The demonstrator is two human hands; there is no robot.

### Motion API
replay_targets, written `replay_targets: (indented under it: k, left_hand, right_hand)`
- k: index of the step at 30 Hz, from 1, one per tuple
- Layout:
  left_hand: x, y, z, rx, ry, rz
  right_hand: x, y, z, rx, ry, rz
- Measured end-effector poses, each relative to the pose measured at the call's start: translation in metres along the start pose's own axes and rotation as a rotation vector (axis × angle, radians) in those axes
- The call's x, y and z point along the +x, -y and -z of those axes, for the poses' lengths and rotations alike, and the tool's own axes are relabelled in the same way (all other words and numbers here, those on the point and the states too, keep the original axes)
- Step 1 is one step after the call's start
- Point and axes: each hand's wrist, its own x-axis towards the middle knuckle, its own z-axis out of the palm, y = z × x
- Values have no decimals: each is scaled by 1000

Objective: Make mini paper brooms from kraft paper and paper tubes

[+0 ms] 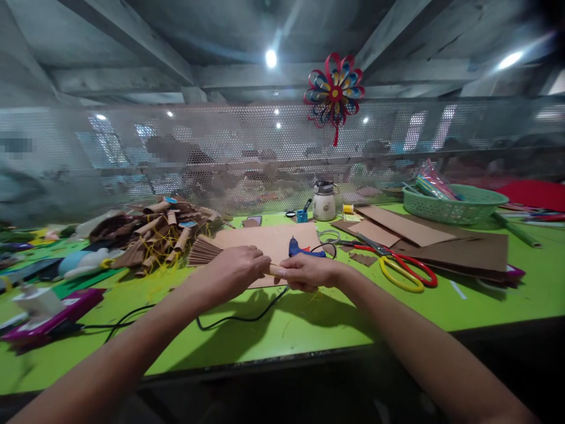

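Between my two hands is a brown paper tassel [205, 251], its fringed strips fanning out to the left past my left hand [233, 268]. Those left fingers are wrapped over the tassel's body. My right hand [309, 272] pinches the narrow, tan rolled end, a short piece of which shows between the hands. Just behind my right fingers lies a blue glue gun [304, 248] on a sheet of tan card [282, 235]. Scissors with red and yellow handles [404, 271] rest to the right of it.
Finished-looking paper tassels with yellow threads [172, 238] are heaped at left, near a purple power strip [79, 309]. A black cord [247, 318] crosses the green table [247, 347]. Brown card sheets [459, 250], a green basket [454, 206] and a jar [324, 203] stand farther back.
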Motion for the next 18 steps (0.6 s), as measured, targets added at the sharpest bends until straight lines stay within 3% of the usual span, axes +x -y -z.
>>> replay_targets:
  k: [10, 18]
  left_hand:
    - [-16, -2, -11, -246, 44, 64]
    - [-20, -27, -10, -275, 32, 63]
  right_hand:
    - [5, -4, -2, -10, 145, -95]
    - [-30, 21, -16, -346, 109, -146]
